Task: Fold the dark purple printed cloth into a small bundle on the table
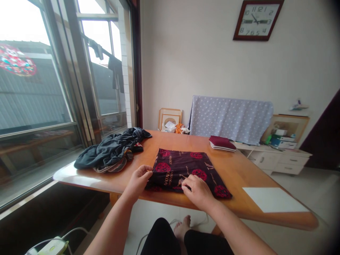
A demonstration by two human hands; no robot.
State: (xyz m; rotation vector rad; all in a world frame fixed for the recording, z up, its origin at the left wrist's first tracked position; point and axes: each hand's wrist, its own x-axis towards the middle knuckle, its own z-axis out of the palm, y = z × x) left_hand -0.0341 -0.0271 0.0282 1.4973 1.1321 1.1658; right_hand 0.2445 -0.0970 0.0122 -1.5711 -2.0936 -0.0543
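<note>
A dark garment [190, 166] with red round prints and gold lettering lies folded flat on the wooden table [183, 139], close to its front edge. My left hand [143, 176] pinches the garment's left edge between thumb and fingers. Over the front middle of the cloth rests my right hand [196, 188], its fingers curled down onto the fabric. Whether those right fingertips grip a fold or only press on it, I cannot tell.
A heap of dark clothes [106, 150] lies at the table's left. Folded maroon and striped cloth [222, 143] sits at the back right. A white sheet [273, 199] lies near the right end. Beyond stand a dotted cover [231, 117] and a white cabinet [281, 161].
</note>
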